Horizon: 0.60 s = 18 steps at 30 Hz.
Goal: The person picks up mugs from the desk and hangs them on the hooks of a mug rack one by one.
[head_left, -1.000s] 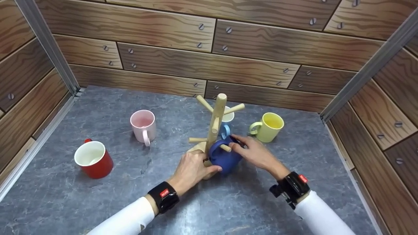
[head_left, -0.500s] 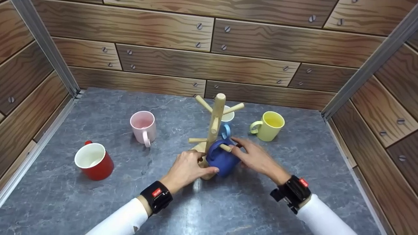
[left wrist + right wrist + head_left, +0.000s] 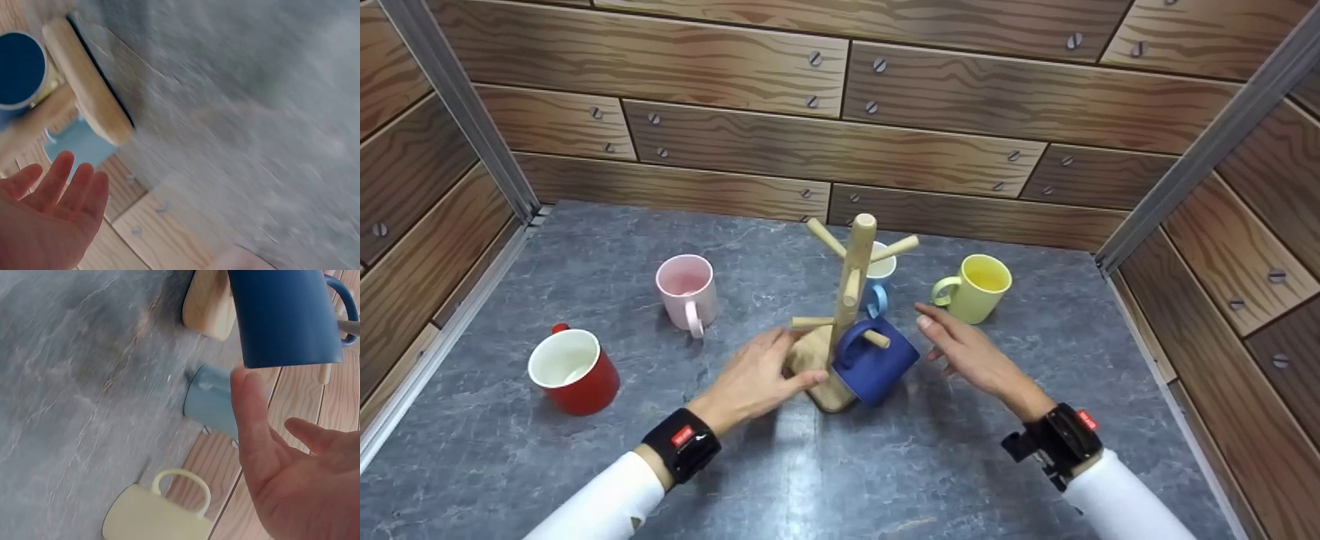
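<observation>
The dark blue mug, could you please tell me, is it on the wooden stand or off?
On: the dark blue mug is tilted, its handle looped around a lower peg of the wooden stand.

readable text: none | left wristband [image 3: 694,454]: red label [image 3: 682,436] | right wristband [image 3: 1061,441]: red tag [image 3: 1086,420] (marks too small)

Red mug [image 3: 589,386], pink mug [image 3: 673,302] upright; plank-patterned wall [image 3: 735,146] behind.

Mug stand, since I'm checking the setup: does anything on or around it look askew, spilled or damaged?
The dark blue mug hangs tilted on a lower peg of the stand, while the pink mug and yellow mug stand upright. That looks natural for hanging. No spill or damage shows.
</observation>
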Tool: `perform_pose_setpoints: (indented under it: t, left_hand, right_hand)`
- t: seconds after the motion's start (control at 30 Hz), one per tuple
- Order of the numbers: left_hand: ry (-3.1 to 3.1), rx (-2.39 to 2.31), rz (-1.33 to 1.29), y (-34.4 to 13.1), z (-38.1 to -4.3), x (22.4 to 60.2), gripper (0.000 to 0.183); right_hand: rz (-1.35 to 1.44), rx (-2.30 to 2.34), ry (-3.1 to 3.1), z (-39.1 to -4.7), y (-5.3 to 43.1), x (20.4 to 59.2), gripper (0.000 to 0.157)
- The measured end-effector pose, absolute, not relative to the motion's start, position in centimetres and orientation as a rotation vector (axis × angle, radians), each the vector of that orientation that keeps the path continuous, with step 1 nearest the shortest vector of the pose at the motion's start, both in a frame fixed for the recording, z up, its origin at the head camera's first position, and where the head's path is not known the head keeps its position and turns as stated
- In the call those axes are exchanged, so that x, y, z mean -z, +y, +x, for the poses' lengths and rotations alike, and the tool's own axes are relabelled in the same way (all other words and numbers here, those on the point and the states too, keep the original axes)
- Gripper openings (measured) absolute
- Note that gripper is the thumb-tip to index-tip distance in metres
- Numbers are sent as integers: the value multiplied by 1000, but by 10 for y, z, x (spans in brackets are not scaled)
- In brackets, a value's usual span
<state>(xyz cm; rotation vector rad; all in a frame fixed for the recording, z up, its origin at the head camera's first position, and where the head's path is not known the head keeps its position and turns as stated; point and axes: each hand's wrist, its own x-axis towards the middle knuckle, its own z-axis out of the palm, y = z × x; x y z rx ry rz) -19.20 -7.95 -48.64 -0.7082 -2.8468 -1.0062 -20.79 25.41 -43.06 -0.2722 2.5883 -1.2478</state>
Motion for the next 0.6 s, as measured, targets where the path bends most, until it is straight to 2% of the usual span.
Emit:
perform_pose_setpoints:
  t: [0.13, 0.37, 0.6]
  left_hand:
    - [-2829, 953, -656, -93, -194, 483, 81]
    - [-2726, 977, -641, -109, -199, 471, 68]
    - [-2674, 978, -595, -111, -205, 455, 73]
  right_hand:
    - [-318, 1170, 2691, -208, 260, 431, 67]
    - [-395, 1085, 2838, -209, 269, 431, 67]
    - [-418, 1070, 2905, -212, 269, 423, 68]
